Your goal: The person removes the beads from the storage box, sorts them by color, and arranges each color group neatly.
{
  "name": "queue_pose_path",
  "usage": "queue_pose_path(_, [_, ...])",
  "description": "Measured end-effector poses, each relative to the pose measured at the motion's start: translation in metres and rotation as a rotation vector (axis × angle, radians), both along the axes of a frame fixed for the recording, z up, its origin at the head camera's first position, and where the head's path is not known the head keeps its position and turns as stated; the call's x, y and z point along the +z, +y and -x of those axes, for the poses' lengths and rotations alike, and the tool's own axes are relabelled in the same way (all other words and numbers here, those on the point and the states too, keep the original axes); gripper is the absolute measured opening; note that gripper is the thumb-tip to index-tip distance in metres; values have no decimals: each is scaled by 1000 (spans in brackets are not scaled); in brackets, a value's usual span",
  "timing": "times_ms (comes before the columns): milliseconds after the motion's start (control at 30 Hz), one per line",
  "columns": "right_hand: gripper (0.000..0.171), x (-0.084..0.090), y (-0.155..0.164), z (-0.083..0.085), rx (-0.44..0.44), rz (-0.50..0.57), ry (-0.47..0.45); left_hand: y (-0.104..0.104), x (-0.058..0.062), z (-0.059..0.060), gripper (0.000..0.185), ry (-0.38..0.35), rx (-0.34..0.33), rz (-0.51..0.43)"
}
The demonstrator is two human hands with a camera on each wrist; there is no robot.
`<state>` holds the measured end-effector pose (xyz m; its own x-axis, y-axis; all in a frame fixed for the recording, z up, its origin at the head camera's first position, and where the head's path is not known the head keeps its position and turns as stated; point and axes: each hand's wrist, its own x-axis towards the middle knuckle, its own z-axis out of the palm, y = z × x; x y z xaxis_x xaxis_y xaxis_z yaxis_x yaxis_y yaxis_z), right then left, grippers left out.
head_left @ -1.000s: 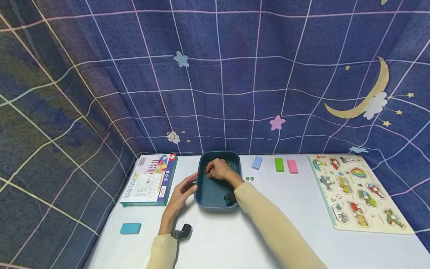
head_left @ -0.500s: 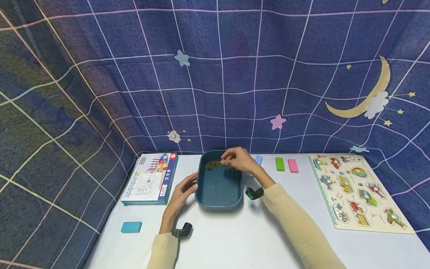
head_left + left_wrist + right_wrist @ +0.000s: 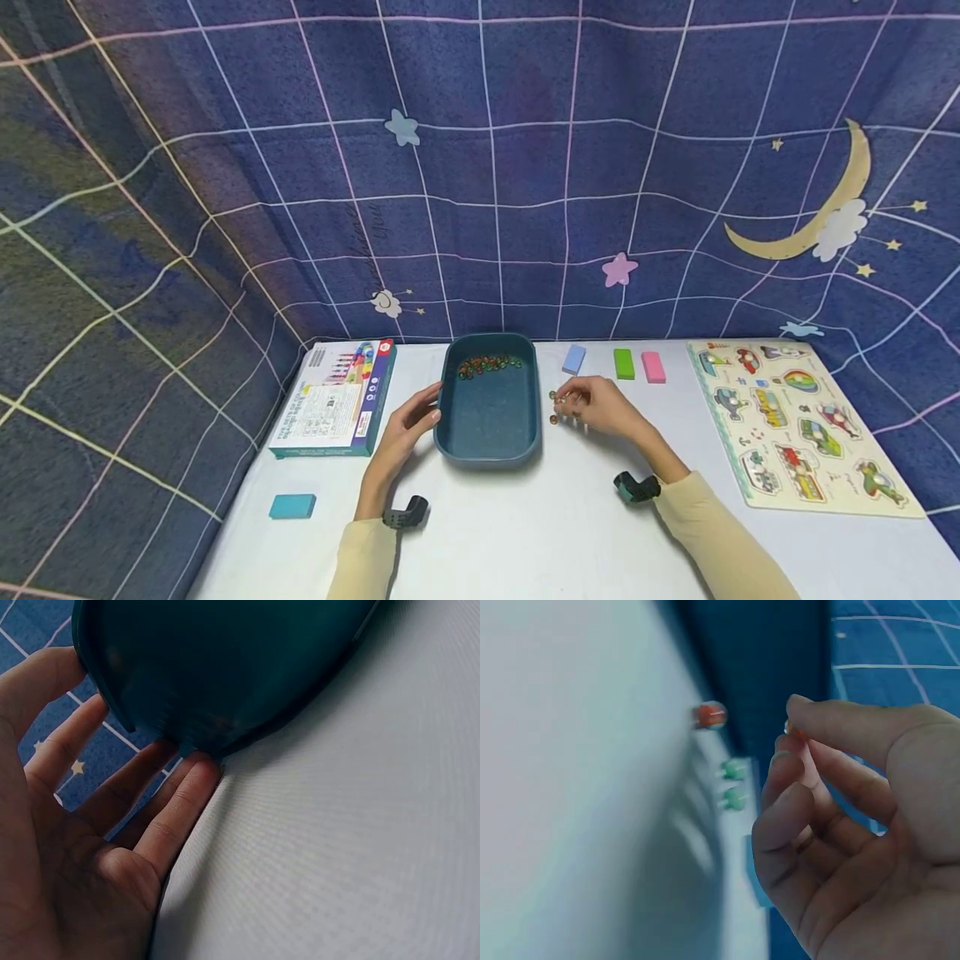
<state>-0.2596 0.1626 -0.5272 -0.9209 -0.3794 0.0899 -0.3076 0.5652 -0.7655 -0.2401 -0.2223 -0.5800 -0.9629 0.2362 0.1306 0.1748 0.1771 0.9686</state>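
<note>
A teal tray stands on the white table with several small coloured beads at its far end. My left hand rests with straight fingers against the tray's left side. My right hand hovers low over the table just right of the tray and pinches a small orange bead between thumb and forefinger. Loose beads lie on the table by it: an orange bead and two green beads, also seen in the head view as loose beads.
A printed toy box lies left of the tray, with a teal block nearer me. Blue, green and pink blocks lie at the back. A vehicle puzzle board sits far right. A patterned curtain closes off the back and left.
My right hand has left the far end of the tray and come down to the table on the tray's right, beside the loose beads. The left hand has stayed on the tray.
</note>
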Motion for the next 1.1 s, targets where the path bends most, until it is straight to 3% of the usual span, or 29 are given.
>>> queue_pose_path(167, [27, -14, 5, -8, 34, -13, 0, 0, 3, 1, 53, -12, 1, -11])
queue_pose_path(433, [13, -27, 9, -12, 21, -34, 10, 2, 3, 0, 52, -15, -6, -17])
queue_pose_path(867, [13, -25, 13, -11, 40, 1, -9, 3, 2, -1, 52, -24, 1, -19])
queue_pose_path(1100, [16, -5, 11, -5, 25, 71, -15, 3, 3, -2, 51, -32, 4, -15])
